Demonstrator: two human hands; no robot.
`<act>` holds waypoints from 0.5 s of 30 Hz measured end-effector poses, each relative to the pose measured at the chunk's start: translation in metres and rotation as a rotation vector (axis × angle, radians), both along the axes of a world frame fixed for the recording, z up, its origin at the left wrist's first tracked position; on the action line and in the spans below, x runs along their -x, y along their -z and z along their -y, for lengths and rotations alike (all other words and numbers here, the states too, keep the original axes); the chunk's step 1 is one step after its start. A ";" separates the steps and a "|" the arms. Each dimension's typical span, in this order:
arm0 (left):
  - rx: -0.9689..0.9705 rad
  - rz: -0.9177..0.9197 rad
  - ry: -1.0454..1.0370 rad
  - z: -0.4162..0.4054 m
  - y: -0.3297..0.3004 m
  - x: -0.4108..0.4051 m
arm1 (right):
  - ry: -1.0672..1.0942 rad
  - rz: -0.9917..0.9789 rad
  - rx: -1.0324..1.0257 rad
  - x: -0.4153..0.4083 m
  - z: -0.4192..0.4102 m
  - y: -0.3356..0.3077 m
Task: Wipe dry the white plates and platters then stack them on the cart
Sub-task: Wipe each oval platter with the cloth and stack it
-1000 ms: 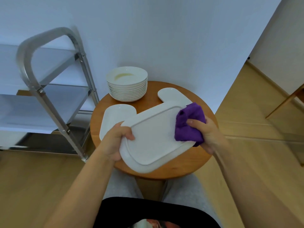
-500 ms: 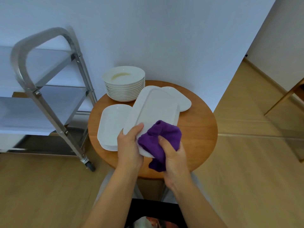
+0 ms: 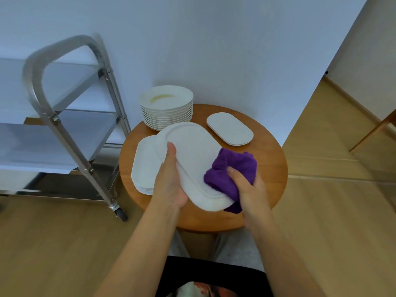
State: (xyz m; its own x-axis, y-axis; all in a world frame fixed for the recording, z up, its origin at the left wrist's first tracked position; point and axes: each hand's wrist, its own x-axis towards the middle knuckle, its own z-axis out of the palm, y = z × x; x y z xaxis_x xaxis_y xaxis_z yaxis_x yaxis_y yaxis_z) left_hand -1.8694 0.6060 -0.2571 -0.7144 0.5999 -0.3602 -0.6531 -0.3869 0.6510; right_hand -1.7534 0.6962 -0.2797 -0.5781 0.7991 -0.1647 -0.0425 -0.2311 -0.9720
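The left hand (image 3: 169, 185) is holding a white platter (image 3: 192, 159) up over the round wooden bench (image 3: 270, 168), thumb lying along the top face and the grip clamped on its near left edge. The platter is tilting, its far end pointing toward the wall. The right hand (image 3: 249, 189) is gripping a bunched purple cloth (image 3: 231, 170) and pressing it against the platter's near right side, some cloth hanging below the rim. On the bench, a stack of platters (image 3: 143, 166) is sitting at the left, partly hidden behind the held one. A stack of round plates (image 3: 167, 108) is sitting at the far side by the wall, and a small oval dish (image 3: 230, 128) is lying far right. The metal cart (image 3: 70, 116) is standing to the left of the bench.
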 end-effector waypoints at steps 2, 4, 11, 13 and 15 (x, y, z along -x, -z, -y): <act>0.052 -0.031 -0.081 -0.007 -0.003 -0.005 | 0.102 -0.023 -0.020 0.006 0.021 0.007; 0.110 -0.120 -0.104 -0.013 -0.004 -0.012 | 0.156 -0.015 -0.044 0.011 0.039 0.012; 0.172 -0.288 -0.035 -0.004 -0.008 -0.018 | 0.120 0.195 -0.492 0.006 0.058 0.016; 0.218 -0.382 0.013 -0.004 -0.010 -0.016 | 0.075 0.205 -0.555 0.006 0.060 0.017; 0.242 -0.477 0.103 -0.003 -0.012 -0.016 | 0.044 0.216 -0.603 0.008 0.058 0.020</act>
State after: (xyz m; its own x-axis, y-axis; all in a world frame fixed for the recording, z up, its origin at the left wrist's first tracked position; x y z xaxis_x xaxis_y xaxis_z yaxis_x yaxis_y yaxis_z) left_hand -1.8532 0.6092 -0.2447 -0.7740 0.6160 -0.1465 -0.2898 -0.1389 0.9470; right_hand -1.7619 0.6384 -0.2997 -0.5468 0.8099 0.2124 0.1714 0.3566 -0.9184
